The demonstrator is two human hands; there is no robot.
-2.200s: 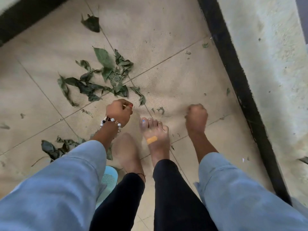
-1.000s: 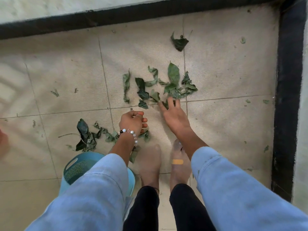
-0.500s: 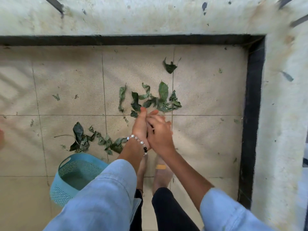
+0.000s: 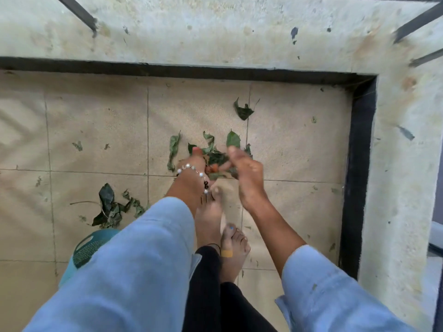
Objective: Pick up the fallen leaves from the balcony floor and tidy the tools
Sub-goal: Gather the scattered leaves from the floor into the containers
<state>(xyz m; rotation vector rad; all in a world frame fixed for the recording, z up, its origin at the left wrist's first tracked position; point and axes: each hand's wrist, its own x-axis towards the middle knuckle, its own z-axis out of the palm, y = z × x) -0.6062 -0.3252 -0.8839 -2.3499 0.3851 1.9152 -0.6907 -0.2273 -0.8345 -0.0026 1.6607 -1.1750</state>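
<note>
Both hands meet over the middle heap of crumpled dark green fallen leaves (image 4: 217, 156). The left hand (image 4: 195, 167), with a white bead bracelet (image 4: 191, 170) on its wrist, has its fingers curled down among the leaves and appears to grasp some of them. The right hand (image 4: 244, 171) is blurred, its fingers bent toward the heap from 3 o'clock; whether it has hold of any leaf I cannot tell.

The heap lies near the centre of the beige tiled balcony floor (image 4: 96, 125), just across a grout line. At 12 o'clock from it a single curled green leaf (image 4: 243, 110) lies apart on the tiles. At 9 o'clock, beside the left hand, a long narrow green leaf (image 4: 173, 149) stretches along the floor. At 7 o'clock, well apart from the hands, sits a second clump of dark wilted leaves (image 4: 111, 207) with a thin stem poking out.

Just below that clump, at about 7 o'clock in the view, the rim of a teal perforated plastic basket (image 4: 90, 246) shows from under the light blue left sleeve (image 4: 134, 264). Two bare feet (image 4: 233, 248) stand at 6 o'clock from the heap, one with a tan plaster across it.

A black skirting strip (image 4: 357, 178) borders the floor at 12 and 3 o'clock, below a stained pale concrete wall (image 4: 215, 29).
</note>
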